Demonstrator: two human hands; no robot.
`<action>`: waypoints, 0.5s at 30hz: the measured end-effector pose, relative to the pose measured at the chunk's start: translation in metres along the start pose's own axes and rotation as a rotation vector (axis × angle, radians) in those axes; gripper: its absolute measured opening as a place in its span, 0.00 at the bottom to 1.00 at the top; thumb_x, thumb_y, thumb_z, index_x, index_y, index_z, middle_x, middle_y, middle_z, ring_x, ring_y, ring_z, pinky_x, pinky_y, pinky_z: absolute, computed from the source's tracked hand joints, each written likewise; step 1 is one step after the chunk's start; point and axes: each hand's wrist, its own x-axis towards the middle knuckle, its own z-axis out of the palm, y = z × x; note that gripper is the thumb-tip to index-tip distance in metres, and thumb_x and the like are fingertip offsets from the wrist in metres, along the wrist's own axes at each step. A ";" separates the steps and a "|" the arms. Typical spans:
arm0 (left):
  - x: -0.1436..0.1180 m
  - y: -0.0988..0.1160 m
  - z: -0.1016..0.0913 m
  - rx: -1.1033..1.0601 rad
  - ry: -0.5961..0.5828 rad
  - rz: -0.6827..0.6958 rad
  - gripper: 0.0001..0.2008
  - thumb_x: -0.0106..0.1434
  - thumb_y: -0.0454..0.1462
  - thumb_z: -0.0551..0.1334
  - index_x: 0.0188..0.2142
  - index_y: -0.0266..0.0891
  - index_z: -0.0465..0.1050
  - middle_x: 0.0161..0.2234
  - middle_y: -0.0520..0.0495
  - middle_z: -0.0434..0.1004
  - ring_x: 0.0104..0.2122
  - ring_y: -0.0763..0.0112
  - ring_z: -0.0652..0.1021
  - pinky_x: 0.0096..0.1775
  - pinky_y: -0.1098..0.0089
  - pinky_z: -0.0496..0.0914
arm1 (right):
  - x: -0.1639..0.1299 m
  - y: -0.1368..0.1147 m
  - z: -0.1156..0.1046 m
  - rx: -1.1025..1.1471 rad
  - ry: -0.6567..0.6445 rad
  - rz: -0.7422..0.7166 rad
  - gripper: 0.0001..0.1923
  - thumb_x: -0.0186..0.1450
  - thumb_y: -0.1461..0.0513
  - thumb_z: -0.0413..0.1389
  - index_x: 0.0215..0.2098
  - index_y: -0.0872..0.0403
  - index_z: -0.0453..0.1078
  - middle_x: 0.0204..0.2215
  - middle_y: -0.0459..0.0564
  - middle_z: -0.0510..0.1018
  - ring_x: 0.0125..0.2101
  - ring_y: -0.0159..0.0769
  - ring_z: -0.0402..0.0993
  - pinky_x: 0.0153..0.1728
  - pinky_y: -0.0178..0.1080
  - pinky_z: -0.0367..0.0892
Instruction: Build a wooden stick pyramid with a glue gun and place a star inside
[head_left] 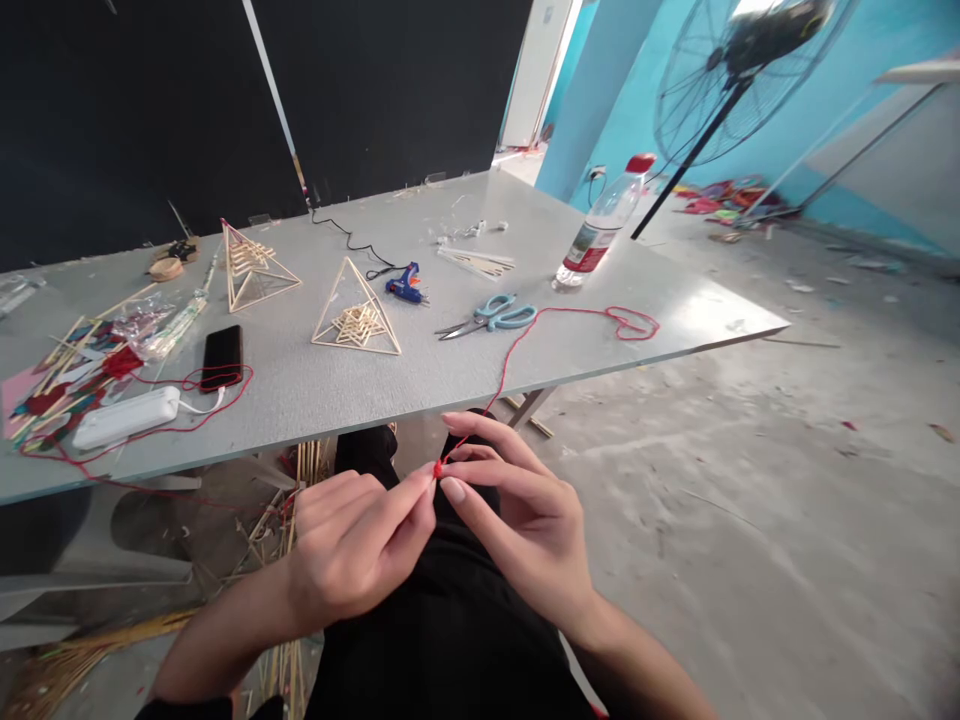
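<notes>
Between my two hands, over my lap, is a small knotted bit of red cord (439, 468). My left hand (364, 535) is closed, thumb and forefinger pinching the cord at the knot. My right hand (525, 510) meets it from the other side, thumb and fingertips closed on the cord, its other fingers loosely bent. From the knot one length runs up onto the table, past the scissors (499, 315) with light blue handles, and ends in a loop at the right. More red cord trails at the left beside a black phone (223, 357).
On the grey table (285, 400) stand two pyramid frames of thin sticks (358, 325), a blue glue gun (406, 284) and a red-capped bottle (604, 222). A white power bank (126, 417) and craft scraps lie left. A fan (750, 70) stands behind; sticks litter the floor.
</notes>
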 end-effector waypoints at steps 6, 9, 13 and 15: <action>-0.001 0.001 0.002 0.045 0.001 -0.002 0.17 0.61 0.23 0.71 0.50 0.28 0.79 0.27 0.50 0.82 0.21 0.76 0.74 0.28 0.69 0.68 | 0.000 0.002 -0.001 -0.003 0.031 -0.027 0.15 0.68 0.69 0.63 0.47 0.44 0.82 0.58 0.50 0.76 0.52 0.38 0.77 0.46 0.39 0.78; -0.002 0.001 0.003 0.053 0.001 -0.014 0.15 0.62 0.24 0.71 0.49 0.28 0.79 0.26 0.51 0.81 0.21 0.77 0.73 0.28 0.69 0.67 | -0.001 0.003 -0.001 -0.032 0.048 -0.058 0.16 0.68 0.70 0.63 0.48 0.43 0.82 0.57 0.50 0.76 0.53 0.39 0.77 0.45 0.40 0.77; -0.003 0.001 0.005 0.072 -0.020 -0.011 0.14 0.63 0.25 0.70 0.49 0.30 0.78 0.26 0.51 0.81 0.21 0.76 0.74 0.28 0.69 0.67 | 0.000 0.006 0.000 -0.085 0.061 -0.087 0.16 0.68 0.70 0.63 0.47 0.43 0.82 0.57 0.49 0.77 0.49 0.37 0.77 0.46 0.42 0.76; -0.004 0.001 0.006 0.074 -0.043 -0.015 0.13 0.64 0.26 0.69 0.49 0.31 0.77 0.26 0.51 0.81 0.21 0.75 0.74 0.28 0.69 0.67 | 0.000 0.008 -0.001 -0.111 0.071 -0.092 0.15 0.68 0.70 0.63 0.46 0.44 0.82 0.55 0.50 0.78 0.48 0.38 0.77 0.45 0.44 0.75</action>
